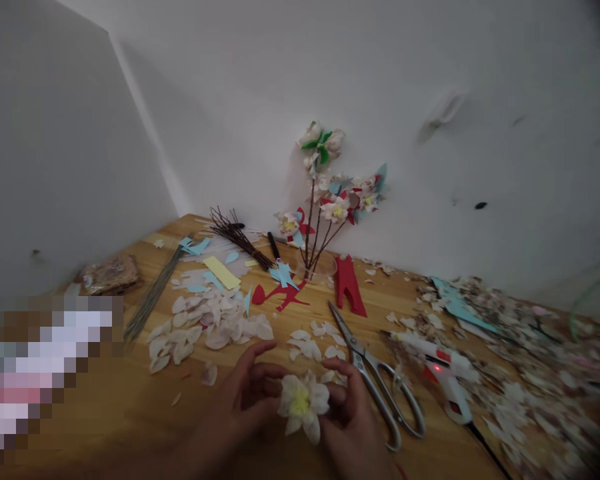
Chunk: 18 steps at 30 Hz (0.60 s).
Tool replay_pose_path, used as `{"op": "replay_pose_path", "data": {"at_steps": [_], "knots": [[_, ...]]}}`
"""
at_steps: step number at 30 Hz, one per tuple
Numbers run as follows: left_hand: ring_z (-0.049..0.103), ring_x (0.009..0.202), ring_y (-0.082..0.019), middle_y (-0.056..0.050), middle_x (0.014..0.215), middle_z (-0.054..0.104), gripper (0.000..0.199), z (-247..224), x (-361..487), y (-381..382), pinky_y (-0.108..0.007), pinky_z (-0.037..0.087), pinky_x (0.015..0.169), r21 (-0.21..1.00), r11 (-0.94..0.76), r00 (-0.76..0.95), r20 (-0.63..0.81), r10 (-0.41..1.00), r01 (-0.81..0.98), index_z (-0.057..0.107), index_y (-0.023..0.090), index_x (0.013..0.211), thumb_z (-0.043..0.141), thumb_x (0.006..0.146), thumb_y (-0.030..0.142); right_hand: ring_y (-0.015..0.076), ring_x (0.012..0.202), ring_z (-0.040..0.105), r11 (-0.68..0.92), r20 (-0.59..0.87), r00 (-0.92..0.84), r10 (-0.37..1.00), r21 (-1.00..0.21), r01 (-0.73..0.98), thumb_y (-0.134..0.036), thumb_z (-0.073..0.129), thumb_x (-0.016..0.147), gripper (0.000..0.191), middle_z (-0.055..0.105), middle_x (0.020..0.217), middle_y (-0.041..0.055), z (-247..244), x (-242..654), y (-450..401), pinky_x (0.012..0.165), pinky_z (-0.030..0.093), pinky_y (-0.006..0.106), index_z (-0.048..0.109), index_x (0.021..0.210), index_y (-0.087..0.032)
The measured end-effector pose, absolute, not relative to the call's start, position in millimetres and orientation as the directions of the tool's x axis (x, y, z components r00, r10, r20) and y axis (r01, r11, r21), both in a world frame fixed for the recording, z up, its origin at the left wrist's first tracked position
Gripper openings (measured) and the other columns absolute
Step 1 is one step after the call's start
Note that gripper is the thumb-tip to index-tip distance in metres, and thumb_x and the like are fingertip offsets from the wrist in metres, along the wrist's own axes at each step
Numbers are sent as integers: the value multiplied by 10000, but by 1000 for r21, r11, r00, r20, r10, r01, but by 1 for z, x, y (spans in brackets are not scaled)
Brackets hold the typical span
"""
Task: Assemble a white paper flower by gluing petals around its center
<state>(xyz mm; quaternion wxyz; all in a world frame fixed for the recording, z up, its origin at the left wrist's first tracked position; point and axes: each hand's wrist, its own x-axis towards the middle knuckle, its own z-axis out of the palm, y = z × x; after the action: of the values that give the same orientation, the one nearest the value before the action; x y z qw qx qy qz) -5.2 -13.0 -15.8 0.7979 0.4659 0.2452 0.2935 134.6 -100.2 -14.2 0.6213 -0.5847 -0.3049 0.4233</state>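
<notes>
A white flower with a yellow centre (303, 402) is held between my two hands near the bottom middle. My left hand (254, 393) pinches its left side, thumb and fingers curled. On the other side, my right hand (349, 410) grips it with bent fingers, partly hidden behind the petals. Loose pale petals (220, 320) lie beyond my left hand, and a smaller group (313, 341) is just past the flower. Metal scissors (365, 363) lie slightly opened to the right of my right hand.
A glue gun (450, 377) with a red light lies right of the scissors. Beyond stand flower stems in a clear holder (325, 265), near red paper (349, 287) and a twig bundle (240, 237). Wires (157, 293) lie left; dried petals (525, 387) cover the right.
</notes>
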Motion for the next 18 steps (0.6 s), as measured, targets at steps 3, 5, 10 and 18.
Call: {"op": "replay_pose_path", "data": {"at_steps": [3,5,10,18], "knots": [[644,803,-214,-36,934,682,616,-18,-5,-9,-304,465,619,846,467,721,-153,676,-258,398,262,1179,677,637,174,179,674,669,-30,-125,436,891,-976,-218,-92,687,584,546,691,673,-59,-16,140,-98,560,440,232,387,999,-281],[650,787,-225,-40,883,698,616,-18,-4,-7,-275,442,558,819,528,734,-213,645,-226,403,252,1186,678,638,192,176,669,667,-19,-119,439,891,-974,-225,-80,681,591,547,694,683,-55,-17,142,-97,575,444,239,384,1004,-278],[573,504,-138,4,640,683,695,-16,0,-7,-223,343,471,806,569,690,-318,650,-165,416,198,1235,739,633,321,142,560,620,-24,-117,454,883,-979,-204,-67,647,576,528,685,648,-70,-19,138,-95,539,407,223,397,995,-268],[497,426,-115,35,494,624,838,-24,0,-2,-226,274,459,833,547,646,-375,665,-80,380,149,1325,757,614,382,168,556,635,-46,-144,505,851,-978,-201,-88,610,548,557,676,594,-68,-13,129,-95,571,419,250,430,1052,-243]]}}
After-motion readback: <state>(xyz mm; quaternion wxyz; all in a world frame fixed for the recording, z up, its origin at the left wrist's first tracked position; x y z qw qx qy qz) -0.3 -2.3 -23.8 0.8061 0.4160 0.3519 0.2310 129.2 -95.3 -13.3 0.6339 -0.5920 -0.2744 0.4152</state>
